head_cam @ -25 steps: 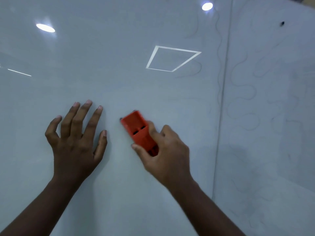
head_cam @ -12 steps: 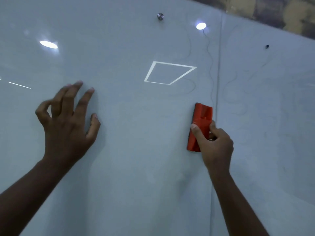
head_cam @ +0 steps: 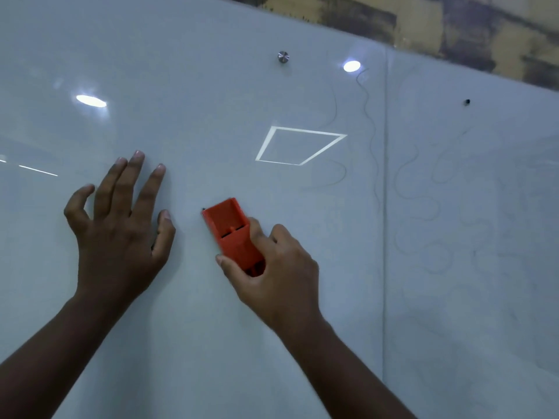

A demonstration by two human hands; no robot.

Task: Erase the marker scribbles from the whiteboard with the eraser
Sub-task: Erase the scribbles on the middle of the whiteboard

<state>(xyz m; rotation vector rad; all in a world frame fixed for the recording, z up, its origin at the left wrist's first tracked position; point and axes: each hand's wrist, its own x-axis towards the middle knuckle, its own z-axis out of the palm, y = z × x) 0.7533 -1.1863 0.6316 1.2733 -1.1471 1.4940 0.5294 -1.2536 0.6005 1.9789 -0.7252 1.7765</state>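
A glossy whiteboard [head_cam: 211, 343] fills the view. My right hand [head_cam: 278, 273] grips a red eraser [head_cam: 233, 234] and presses it flat on the board, its far end tilted up to the left. To its left, my left hand [head_cam: 121, 234] rests on the board with fingers spread. Thin wavy marker scribbles [head_cam: 370, 137] run down just left of the panel seam [head_cam: 384, 207]. Fainter loops of scribble [head_cam: 429, 222] cover the right panel. A faint curl [head_cam: 340, 173] sits beside the reflected square.
A round metal mounting stud [head_cam: 283, 57] sits near the board's top, and a small dark hole [head_cam: 467, 101] marks the right panel. Ceiling lights reflect as bright ovals and a square outline [head_cam: 299, 146]. A mottled wall [head_cam: 453, 28] shows above the board.
My right hand swept the eraser right to the seam and has come back left, tilted again. My left hand lifted slightly, then settled back on the board. The view has tilted up.
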